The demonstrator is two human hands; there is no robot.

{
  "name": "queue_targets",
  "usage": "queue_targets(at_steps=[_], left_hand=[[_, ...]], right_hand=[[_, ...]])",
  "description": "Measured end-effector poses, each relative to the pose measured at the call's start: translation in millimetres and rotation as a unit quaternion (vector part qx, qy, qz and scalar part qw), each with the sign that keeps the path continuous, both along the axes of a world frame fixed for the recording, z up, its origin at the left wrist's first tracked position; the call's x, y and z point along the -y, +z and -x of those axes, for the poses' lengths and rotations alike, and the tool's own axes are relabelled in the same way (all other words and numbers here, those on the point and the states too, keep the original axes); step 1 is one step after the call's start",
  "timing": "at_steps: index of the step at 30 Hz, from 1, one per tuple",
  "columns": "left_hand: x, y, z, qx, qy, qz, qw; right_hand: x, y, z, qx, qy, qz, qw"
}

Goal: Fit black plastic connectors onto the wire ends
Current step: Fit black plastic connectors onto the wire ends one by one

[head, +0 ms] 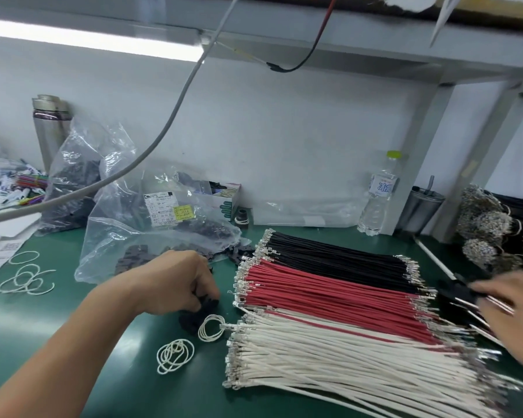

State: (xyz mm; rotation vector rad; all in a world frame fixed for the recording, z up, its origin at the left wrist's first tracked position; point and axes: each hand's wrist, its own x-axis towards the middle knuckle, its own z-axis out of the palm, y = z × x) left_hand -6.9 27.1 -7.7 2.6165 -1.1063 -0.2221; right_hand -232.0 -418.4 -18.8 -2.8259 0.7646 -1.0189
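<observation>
Left hand (pixel 178 285) has its fingers curled into a small pile of black connectors (pixel 194 316) on the green desk (pixel 73 303), next to the clear bag (pixel 151 233). Right hand (pixel 514 309) is blurry, seemingly pinching a connector with wires over the wire rows (pixel 329 300).

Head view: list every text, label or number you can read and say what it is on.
"水" in blue: label of the water bottle.
White and yellow stickers on the clear plastic bag: printed lines and digits, too small and blurred to read.
QR code sheet at the left edge: print too small to read.
Green and white cardboard box: markings unreadable.
</observation>
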Motion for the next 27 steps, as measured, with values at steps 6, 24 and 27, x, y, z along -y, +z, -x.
queue_targets(at_steps=[6, 24, 27], left_hand=[[1.7, -0.1, 3.3, 0.007, 0.006, 0.006, 1.000], [5.3, -9.2, -3.6, 0.011, 0.002, -0.017, 1.000], [2.3, -9.0, -4.9, 0.020, 0.027, 0.004, 0.999]], right_hand=[[-104.0, 19.6, -111.7, -0.074, 0.187, -0.008, 0.979], [-131.0, -0.1, -187.2, -0.090, 0.233, -0.008, 0.968], [-132.2, 14.4, -174.9, -0.054, 0.274, 0.014, 0.960]])
